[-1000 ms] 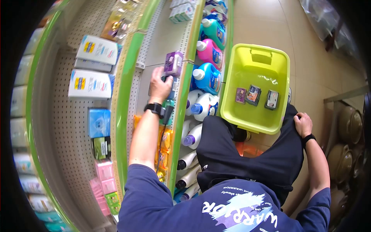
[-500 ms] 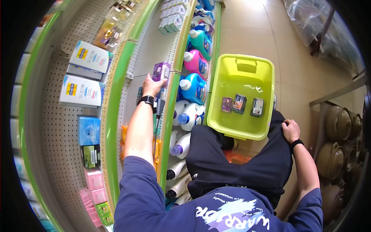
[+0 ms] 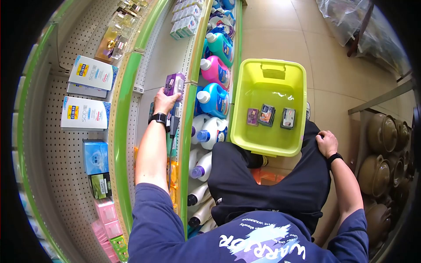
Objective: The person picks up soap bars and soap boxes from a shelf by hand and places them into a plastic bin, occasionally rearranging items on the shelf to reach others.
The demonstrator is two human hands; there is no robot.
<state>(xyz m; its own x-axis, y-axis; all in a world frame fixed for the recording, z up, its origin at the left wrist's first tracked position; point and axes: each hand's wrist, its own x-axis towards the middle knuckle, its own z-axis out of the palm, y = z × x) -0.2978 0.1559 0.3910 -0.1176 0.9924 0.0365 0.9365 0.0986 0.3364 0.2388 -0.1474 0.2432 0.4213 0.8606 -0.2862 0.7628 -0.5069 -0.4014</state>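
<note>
My left hand is on the shelf, its fingers and thumb closed around the near end of a purple box. Beside that hand and partly under it lie more small dark packs, hard to make out. On my thigh rests my right hand, fingers loosely bent and apart, holding nothing. A yellow-green plastic tub stands in front of me between my knees. Inside it are a small purple pack, a dark pack with a picture on it and a black-and-white pack.
Large detergent bottles line the lower shelf between my left arm and the tub. White boxes stand on the upper shelf at left. Brown clay pots fill a rack at right. Plastic sheeting hangs at the far right.
The view has shifted slightly, so the shelves and tub sit a little further left. My left hand stays at the purple box, and my right hand still rests on my thigh.
</note>
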